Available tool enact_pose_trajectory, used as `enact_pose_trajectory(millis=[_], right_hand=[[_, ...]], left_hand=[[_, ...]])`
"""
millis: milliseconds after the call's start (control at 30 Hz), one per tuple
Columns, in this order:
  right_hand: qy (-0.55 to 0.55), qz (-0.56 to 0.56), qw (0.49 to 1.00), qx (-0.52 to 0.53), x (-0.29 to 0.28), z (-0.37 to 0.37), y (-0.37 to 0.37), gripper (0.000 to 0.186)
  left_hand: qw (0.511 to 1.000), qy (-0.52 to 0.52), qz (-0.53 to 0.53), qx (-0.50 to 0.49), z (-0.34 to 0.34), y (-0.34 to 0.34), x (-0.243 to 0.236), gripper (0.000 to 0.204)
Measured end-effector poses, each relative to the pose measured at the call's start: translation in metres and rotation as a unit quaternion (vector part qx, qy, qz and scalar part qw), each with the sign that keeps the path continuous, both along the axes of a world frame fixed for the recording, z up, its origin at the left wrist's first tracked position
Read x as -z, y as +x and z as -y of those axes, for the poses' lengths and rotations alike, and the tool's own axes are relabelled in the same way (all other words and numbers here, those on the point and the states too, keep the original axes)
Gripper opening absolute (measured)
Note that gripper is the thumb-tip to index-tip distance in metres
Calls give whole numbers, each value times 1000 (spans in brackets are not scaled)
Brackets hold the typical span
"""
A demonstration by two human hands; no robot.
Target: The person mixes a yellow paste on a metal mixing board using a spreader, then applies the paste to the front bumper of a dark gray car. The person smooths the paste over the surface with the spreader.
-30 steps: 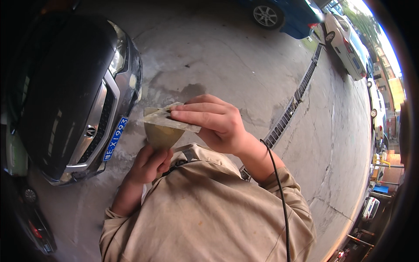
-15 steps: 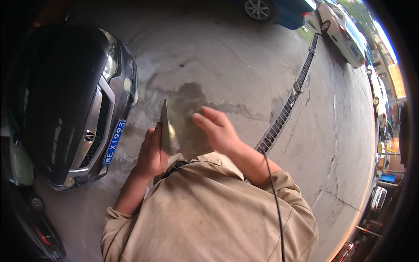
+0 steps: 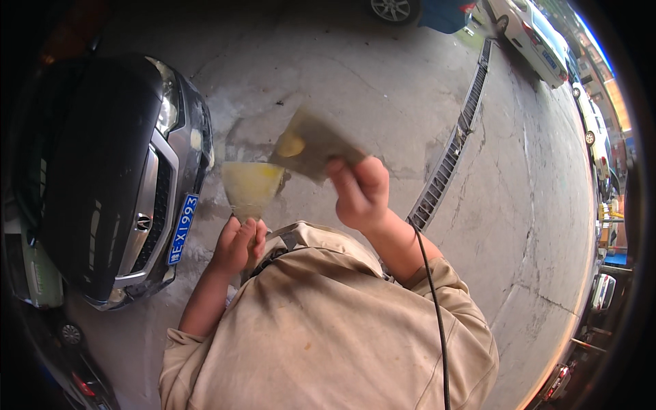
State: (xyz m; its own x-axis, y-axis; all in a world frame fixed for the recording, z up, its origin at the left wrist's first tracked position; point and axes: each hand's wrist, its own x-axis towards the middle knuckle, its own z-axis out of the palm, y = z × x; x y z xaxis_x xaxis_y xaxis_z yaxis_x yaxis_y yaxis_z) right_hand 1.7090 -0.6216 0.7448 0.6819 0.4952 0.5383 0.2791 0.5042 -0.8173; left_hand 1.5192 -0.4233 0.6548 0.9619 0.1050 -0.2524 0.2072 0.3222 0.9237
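My left hand [image 3: 241, 242] grips a putty knife [image 3: 252, 183] held upright, its wide blade smeared with pale yellow paste. To its right and higher, my right hand [image 3: 359, 190] is closed on the lower corner of a dull rectangular spreader plate [image 3: 316, 137], tilted and slightly blurred, with a yellow blob of paste on it. The plate's lower left corner comes close to the blade; whether they touch I cannot tell. A thin black cable [image 3: 429, 287] hangs down beside my right forearm, over my beige sleeve.
A dark car [image 3: 102, 184] with a scuffed bumper stands close at my left. Across the concrete floor [image 3: 355, 82] are a blue car [image 3: 441, 15] and a white car [image 3: 536, 48]. A metal drain grate [image 3: 443, 171] runs along my right. More vehicles line the far right edge.
The plate and knife, overlapping before, have separated: my right hand has lifted the plate up and turned it, and the knife's yellow blade now shows. The surroundings have shifted slightly in view.
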Motion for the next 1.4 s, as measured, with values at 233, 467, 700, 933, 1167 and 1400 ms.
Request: enact_pose_trajectory(millis=[233,467,700,933,1167,1400], right_hand=[[-165,379,910,10,-10,-9,8,47],[-385,274,880,-41,-11,9,15,44],[-280,493,812,138,4,-11,-36,66],[-289,489,818,88,15,-21,-43,68],[-253,492,830,76,14,-21,-41,65],[-221,461,855,91,6,-21,-27,63]], left_hand=[[997,-56,-30,38,-9,-10,-43,23],[999,17,-9,48,-6,-15,-30,19],[990,91,36,-99,15,-6,-19,15],[983,142,13,-114,21,-7,-22,29],[980,172,27,-99,22,-6,-16,30],[989,121,-16,-85,15,-5,-19,21]])
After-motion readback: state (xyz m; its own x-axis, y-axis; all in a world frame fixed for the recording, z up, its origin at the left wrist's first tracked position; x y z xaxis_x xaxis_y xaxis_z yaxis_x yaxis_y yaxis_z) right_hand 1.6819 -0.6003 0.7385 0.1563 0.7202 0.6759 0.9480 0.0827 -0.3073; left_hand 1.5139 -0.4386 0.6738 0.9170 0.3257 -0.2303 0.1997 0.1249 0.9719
